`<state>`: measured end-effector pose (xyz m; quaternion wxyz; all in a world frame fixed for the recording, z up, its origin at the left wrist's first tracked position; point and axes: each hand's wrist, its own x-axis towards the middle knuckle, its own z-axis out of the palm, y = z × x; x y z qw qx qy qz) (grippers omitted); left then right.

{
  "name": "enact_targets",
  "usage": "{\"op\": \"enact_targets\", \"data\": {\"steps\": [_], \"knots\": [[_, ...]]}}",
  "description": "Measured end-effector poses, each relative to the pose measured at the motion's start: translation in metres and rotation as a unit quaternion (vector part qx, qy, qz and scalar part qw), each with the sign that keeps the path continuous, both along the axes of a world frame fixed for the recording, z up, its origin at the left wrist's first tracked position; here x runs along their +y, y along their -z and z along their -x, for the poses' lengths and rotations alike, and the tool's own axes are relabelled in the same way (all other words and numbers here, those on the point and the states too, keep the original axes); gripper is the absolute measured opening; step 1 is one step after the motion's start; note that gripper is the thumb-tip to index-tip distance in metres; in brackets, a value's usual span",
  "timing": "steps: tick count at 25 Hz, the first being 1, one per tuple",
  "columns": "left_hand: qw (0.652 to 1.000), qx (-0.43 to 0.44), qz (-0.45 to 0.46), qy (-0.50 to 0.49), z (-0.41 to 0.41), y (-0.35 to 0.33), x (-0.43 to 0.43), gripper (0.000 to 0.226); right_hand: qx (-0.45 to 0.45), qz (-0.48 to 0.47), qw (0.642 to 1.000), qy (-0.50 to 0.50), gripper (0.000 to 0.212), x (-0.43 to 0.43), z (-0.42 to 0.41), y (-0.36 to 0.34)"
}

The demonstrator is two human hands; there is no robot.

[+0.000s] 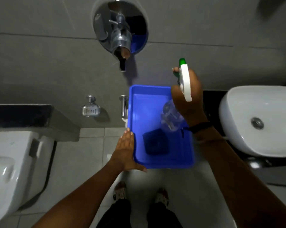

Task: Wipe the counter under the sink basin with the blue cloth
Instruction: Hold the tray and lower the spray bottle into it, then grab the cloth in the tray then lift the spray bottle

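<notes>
A folded dark blue cloth (156,142) lies in a blue plastic tray (139,112). My left hand (125,150) holds the tray by its left rim and near corner, out in front of me above the floor. My right hand (187,94) grips a clear spray bottle (171,116) with a white and green trigger head, held over the tray's right side. To the right sits the white sink basin (260,122) on a black counter (213,99), whose surface is mostly hidden by the basin and my right arm.
A white toilet (12,163) stands at the left below a dark ledge. A chrome soap dish (90,110) and a chrome fitting (123,104) hang on the grey tiled wall. A round chrome mixer valve (120,28) is higher up. My feet stand on pale floor tiles.
</notes>
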<state>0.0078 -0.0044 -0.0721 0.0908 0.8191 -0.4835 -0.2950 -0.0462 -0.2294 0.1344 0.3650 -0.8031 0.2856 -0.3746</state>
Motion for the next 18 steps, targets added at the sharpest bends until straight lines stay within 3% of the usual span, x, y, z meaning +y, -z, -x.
{"op": "enact_targets", "data": {"steps": [3, 6, 9, 15, 18], "knots": [[1.000, 0.005, -0.009, -0.008, 0.000, -0.002, 0.000, 0.162, 0.092, -0.002, 0.994, -0.053, 0.035, 0.034, 0.054, -0.014], [1.000, 0.007, -0.009, -0.002, -0.004, -0.001, 0.002, 0.163, 0.288, -0.149, 0.944, -0.066, 0.010, 0.079, 0.103, 0.020], [1.000, 0.004, 0.002, 0.005, -0.002, 0.003, 0.003, 0.164, 0.429, -0.271, 0.861, -0.038, 0.038, 0.099, 0.130, 0.076], [1.000, 0.019, 0.004, 0.003, -0.002, 0.002, 0.002, 0.164, 0.495, -0.295, 0.817, 0.015, 0.034, 0.096, 0.108, 0.133], [1.000, 0.023, 0.004, 0.000, -0.003, 0.000, 0.004, 0.163, 0.535, -0.259, 0.803, 0.041, 0.031, 0.090, 0.093, 0.137]]}}
